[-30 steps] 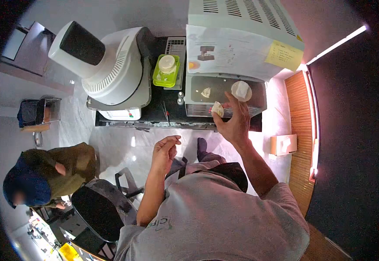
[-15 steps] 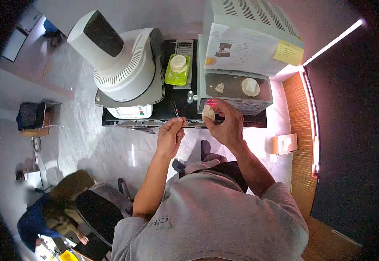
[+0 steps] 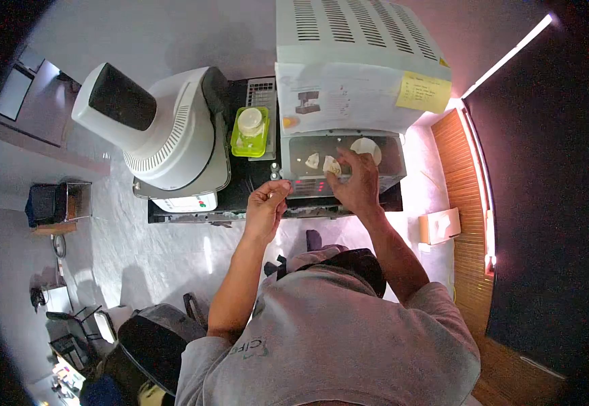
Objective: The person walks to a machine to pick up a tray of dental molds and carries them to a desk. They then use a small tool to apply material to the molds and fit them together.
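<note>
My right hand (image 3: 360,186) pinches a small pale wedge-shaped piece (image 3: 331,165) between thumb and fingers, over the dark top surface of the machine on the right. Just left of it lies a second, similar pale piece (image 3: 312,160). Beyond my fingers a round white disc (image 3: 365,147), partly covered by the hand, rests on the same surface. My left hand (image 3: 267,206) is closed in a pinch at the machine's front left corner; whatever is between those fingertips is too small to make out.
A large white machine with a dark screen (image 3: 124,101) stands on the left. Between the machines sits a green tray (image 3: 249,143) with a white round container (image 3: 250,122), and small vials (image 3: 275,170) stand nearer. A paper sheet and yellow note (image 3: 423,92) hang on the vented housing.
My right hand has carried the pale piece from in front of the red-lit panel onto the machine's top surface, beside the other piece. My left hand stays pinched. The view has shifted.
</note>
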Demonstrator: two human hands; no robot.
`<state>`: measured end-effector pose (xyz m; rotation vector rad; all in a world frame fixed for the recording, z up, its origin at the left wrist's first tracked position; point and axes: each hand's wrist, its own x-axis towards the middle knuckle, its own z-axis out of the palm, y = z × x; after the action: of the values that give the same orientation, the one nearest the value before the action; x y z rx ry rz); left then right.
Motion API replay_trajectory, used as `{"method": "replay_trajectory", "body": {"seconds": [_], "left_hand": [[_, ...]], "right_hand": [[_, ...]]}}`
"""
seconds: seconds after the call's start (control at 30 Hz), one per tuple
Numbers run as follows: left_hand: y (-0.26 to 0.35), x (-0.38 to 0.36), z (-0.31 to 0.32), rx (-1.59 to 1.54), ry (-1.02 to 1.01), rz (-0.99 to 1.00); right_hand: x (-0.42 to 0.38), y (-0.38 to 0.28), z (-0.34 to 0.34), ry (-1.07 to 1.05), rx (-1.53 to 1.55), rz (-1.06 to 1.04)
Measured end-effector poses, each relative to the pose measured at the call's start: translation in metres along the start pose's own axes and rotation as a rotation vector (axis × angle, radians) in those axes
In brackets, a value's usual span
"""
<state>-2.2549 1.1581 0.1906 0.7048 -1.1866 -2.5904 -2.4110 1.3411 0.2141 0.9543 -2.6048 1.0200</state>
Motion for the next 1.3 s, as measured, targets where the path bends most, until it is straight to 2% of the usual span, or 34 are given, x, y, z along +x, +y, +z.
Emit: {"method": "replay_trajectory", "body": {"seconds": [0.1,0.27,0.4,0.63,1.03,1.13,1.3], "left_hand": [[-0.004,0.005,0.010,-0.045,0.054,-0.009],[-0.017,0.007,0.009,-0.030,0.161,-0.023],[-0.020,0.000,0.004,-0.059,0.188,-0.012],[-0.028,-0.010,-0.004,-0.102,0.217,0.015],[-0.024,-0.025,-0.013,-0.075,0.227,0.009],[-0.021,-0.029,-0.017,-0.063,0.255,-0.025],[-0.023,-0.031,-0.026,-0.102,0.263,0.006]], "right_hand": [[0.017,0.010,0.001,-0.083,0.004,0.045],[0.025,0.024,0.008,-0.095,-0.037,0.042],[0.025,0.035,0.016,-0.095,0.029,0.016],[0.024,0.040,0.018,-0.096,-0.052,-0.046],[0.027,0.025,0.007,-0.147,-0.083,-0.021],[0.028,0.019,0.004,-0.012,-0.084,-0.116],[0.037,0.025,0.014,-0.075,0.097,-0.184]]}}
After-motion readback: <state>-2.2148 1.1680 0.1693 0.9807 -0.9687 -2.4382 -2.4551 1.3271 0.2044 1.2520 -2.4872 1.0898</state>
